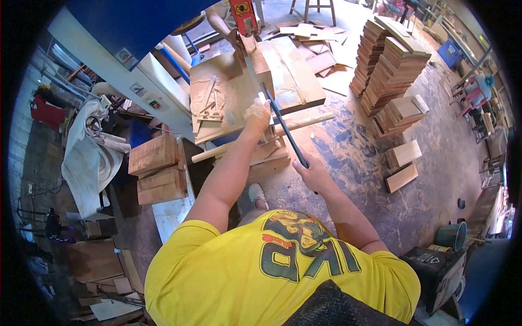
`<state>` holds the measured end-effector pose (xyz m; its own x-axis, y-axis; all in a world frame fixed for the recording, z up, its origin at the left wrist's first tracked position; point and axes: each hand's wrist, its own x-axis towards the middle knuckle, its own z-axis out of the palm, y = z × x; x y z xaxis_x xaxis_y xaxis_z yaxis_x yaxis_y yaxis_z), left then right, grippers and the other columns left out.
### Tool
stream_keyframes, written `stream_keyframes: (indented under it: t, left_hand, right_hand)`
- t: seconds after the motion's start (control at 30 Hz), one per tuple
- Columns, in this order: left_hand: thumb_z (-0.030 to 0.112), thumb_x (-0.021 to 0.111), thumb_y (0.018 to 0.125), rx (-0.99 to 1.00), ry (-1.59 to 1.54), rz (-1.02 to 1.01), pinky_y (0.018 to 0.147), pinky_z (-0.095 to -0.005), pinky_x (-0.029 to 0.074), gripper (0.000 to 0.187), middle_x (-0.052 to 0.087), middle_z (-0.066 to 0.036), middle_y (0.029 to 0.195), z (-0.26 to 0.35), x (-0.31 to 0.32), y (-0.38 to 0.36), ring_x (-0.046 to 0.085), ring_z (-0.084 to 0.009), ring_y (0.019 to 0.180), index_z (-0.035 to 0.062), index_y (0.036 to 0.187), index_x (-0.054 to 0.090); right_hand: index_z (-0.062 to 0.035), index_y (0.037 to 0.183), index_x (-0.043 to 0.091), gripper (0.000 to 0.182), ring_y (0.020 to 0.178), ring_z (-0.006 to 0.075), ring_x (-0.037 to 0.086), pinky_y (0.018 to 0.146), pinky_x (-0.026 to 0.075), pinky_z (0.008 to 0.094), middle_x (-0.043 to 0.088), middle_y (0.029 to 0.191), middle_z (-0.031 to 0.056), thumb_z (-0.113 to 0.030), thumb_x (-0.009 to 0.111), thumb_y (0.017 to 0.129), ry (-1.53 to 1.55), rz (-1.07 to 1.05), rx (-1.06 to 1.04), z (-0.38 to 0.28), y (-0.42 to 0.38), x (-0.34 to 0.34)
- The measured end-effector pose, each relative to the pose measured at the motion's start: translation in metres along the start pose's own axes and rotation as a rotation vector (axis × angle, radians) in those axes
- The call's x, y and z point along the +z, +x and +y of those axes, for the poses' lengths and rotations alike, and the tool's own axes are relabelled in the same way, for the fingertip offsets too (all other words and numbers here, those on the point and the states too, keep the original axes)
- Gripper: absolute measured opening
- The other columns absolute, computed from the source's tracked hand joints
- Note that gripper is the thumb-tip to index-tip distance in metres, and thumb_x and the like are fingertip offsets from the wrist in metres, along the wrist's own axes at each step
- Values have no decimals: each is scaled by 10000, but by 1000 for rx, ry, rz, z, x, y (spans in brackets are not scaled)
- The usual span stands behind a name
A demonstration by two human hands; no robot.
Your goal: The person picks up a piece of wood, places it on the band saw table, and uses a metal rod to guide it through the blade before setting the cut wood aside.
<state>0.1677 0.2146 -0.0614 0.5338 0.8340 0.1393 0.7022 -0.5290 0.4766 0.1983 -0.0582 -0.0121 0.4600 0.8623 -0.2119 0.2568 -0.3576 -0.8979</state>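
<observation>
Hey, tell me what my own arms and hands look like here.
Short yellow fabric sleeves end above your elbows, leaving both forearms bare. Your ungloved left hand looks dusty, perhaps from sawdust; your ungloved right hand looks cleaner.

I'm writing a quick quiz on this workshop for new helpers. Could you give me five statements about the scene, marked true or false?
1. The right hand grips a long dark bar. True.
2. The left hand hangs beside the shirt. False: it is forward, at the near edge of the machine table.
3. The shirt is yellow. True.
4. The tall board stacks stand left of the machine table. False: they stand right.
5. Another person's hand shows across the machine table. True.
</observation>
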Motion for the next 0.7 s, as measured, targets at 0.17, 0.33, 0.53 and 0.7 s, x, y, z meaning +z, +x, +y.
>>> stream_keyframes:
  t: [0.17,0.33,0.53,0.7]
  left_hand:
    - [465,444,1012,1,3,11,834,-550,515,474,681,-302,913,0,1,0,667,-471,914,7,1012,567]
    - [463,452,1010,23,23,49,810,-543,525,467,684,-292,884,-3,5,2,674,-464,879,11,1002,565]
    - [456,459,1009,44,63,63,796,-534,531,458,685,-285,846,-6,9,4,678,-467,839,14,968,567]
    - [456,464,1007,10,19,20,808,-541,523,460,684,-296,880,0,1,-1,672,-471,878,11,985,575]
  right_hand:
    - [-53,1476,423,578,982,309,650,906,471,381,663,1030,257,-207,599,947,23,10,-17,3,5,2]
    - [-52,1471,429,571,1070,331,646,952,461,381,661,1122,266,-185,603,943,4,-1,-27,-1,8,0]
    - [-68,1485,413,567,1149,361,623,986,450,395,637,1208,285,-180,594,960,20,17,-98,-1,14,2]
    - [-69,1487,412,569,1152,360,620,991,446,389,633,1215,284,-194,596,964,18,0,-39,-1,18,3]
